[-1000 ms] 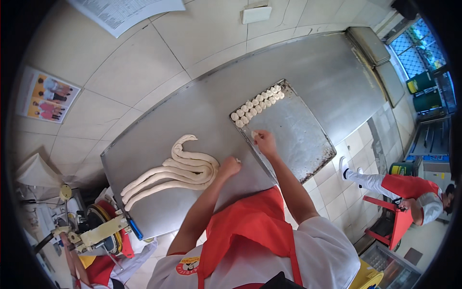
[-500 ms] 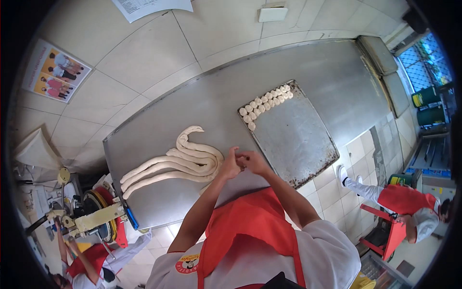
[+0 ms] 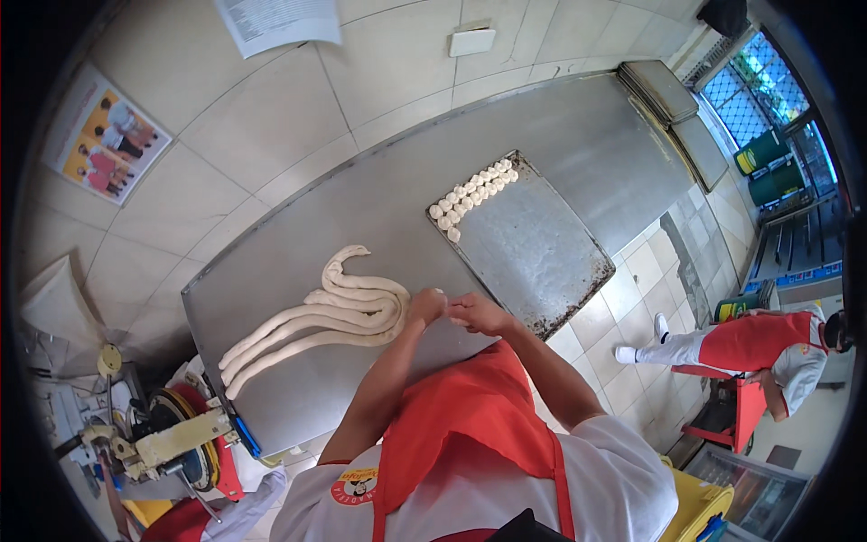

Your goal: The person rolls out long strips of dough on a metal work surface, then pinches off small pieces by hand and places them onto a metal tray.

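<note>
My left hand point(image 3: 425, 307) is closed around a small pale piece of dough beside the long, looping dough ropes point(image 3: 310, 336) on the steel worktable point(image 3: 594, 144). My right hand point(image 3: 477, 313) meets it from the right, fingers curled in a pinch at the dough; what exactly its fingertips hold is too small to make out. Both hands are over the table between the ropes and a stained metal tray point(image 3: 553, 257). Small dough rounds point(image 3: 472, 191) sit in rows along the tray's far left end.
A co-worker point(image 3: 750, 348) in a red apron stands at the right by a red trolley point(image 3: 736, 425). A machine point(image 3: 172, 434) and another person point(image 3: 181, 524) are at lower left. Green containers point(image 3: 772, 181) and stacked trays point(image 3: 668, 90) are at the back right.
My right hand has left the tray and come leftward to meet my left hand over the table. The co-worker on the right has shifted position. The camera view has moved slightly.
</note>
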Available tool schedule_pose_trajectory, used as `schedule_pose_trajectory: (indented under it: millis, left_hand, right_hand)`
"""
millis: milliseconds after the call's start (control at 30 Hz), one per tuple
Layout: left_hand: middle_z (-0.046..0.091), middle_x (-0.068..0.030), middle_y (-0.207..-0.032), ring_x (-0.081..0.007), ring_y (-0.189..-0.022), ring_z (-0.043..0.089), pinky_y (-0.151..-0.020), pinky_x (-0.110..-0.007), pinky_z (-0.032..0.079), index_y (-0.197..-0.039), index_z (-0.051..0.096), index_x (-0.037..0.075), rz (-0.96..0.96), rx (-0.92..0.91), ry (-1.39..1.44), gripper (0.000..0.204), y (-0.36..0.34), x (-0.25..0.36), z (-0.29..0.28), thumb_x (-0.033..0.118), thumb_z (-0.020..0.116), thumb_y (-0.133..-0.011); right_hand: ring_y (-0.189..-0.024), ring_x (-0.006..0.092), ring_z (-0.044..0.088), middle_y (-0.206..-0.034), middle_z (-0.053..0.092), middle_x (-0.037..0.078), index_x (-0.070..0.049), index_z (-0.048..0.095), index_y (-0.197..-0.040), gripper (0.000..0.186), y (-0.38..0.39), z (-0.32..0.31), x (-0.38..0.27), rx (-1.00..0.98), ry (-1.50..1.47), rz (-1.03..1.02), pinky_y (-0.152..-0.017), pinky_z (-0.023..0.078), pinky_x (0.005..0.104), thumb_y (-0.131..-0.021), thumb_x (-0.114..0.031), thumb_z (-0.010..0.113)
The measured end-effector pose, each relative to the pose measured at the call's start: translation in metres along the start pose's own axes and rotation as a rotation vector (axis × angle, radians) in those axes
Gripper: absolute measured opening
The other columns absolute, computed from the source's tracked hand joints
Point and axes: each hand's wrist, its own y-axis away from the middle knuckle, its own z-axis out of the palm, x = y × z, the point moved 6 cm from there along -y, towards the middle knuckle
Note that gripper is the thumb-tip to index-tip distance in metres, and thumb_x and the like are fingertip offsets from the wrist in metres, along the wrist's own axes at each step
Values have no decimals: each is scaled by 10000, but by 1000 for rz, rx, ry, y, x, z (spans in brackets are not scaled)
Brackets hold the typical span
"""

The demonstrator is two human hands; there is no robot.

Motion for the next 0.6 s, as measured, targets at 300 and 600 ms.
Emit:
schedule_pose_trajectory:
  millis: [300, 600]
  left_hand:
    - [670, -207, -841, -359, -885, 681, -739, -433, 501, -865, 629, -16, 26, -17, 311, 324, 27, 93, -19, 261, 742, -740]
    - [664, -207, -1007, -374, -980, 654, -849, -431, 508, -1213, 516, 16, 165, 388, 528, 587, 37, 76, -46, 39, 720, -663]
  right_hand:
    - [-624, 169, 645, -665, 665, 81, -5, 708, -924, 267, -116, -94, 90, 527, -240, 173, -593, 499, 337, -885, -263, 652]
    - [-847, 270, 677, -926, 701, 189, -25, 680, -1074, 307, -73, -55, 49, 305, -104, 67, -730, 518, 355, -852, -235, 710]
